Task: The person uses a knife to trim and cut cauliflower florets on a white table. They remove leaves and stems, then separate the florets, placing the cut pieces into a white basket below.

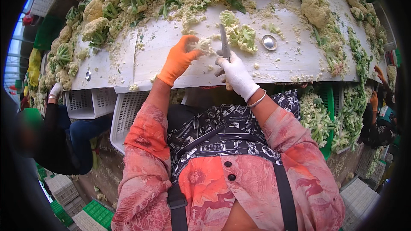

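My left hand (177, 62) in an orange glove grips a small pale cauliflower piece (203, 46) over the white work surface (150, 70). My right hand (236, 77) in a white glove is closed on a knife (223, 38), its blade pointing away from me just right of that piece. Beyond the blade lie cut florets (242, 37), with a small round metal dish (269, 42) to their right. Loose crumbs and leaf bits are scattered around both hands.
Cauliflower heads (95, 31) heap along the far side. White baskets (90, 102) and a green crate (327, 134) of trimmings sit below the table edge. Co-workers are at left (64, 137) and right (381, 124); more crates (60, 188) stand on the floor.
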{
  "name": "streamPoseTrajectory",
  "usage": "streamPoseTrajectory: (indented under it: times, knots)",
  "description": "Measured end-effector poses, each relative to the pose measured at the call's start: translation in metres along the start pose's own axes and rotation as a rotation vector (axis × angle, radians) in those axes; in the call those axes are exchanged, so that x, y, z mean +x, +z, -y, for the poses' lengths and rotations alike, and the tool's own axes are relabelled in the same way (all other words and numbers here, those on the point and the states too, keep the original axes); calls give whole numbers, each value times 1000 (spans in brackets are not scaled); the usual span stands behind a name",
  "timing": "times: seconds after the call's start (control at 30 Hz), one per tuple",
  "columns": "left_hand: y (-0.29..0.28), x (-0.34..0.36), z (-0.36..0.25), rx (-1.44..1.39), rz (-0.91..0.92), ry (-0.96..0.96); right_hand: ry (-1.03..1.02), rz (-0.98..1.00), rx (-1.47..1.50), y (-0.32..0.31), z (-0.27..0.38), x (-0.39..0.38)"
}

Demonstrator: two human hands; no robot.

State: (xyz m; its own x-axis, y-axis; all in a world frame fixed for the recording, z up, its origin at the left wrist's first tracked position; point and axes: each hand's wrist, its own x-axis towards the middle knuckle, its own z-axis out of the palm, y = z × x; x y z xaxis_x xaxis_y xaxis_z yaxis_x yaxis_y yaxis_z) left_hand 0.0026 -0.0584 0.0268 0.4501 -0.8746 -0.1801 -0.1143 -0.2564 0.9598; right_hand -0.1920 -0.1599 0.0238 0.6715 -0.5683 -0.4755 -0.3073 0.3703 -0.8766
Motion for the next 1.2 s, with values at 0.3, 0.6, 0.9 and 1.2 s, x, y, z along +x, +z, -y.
streamPoseTrajectory:
  times: [0.3, 0.6, 0.9, 1.2]
  knots:
    - [19, -14, 5, -591, -49, -104, -351, 83, -471, 7, -16, -4]
    - [22, -6, 24, -1266, -31, -192, -229, 184, -349, 15, -19, -6]
    - [31, -5, 21, -974, -166, -95, -349, 77, -653, 23, -27, -10]
    - [56, -9, 28, -338, -477, -154, -162, 119, -622, 35, -45, 7]
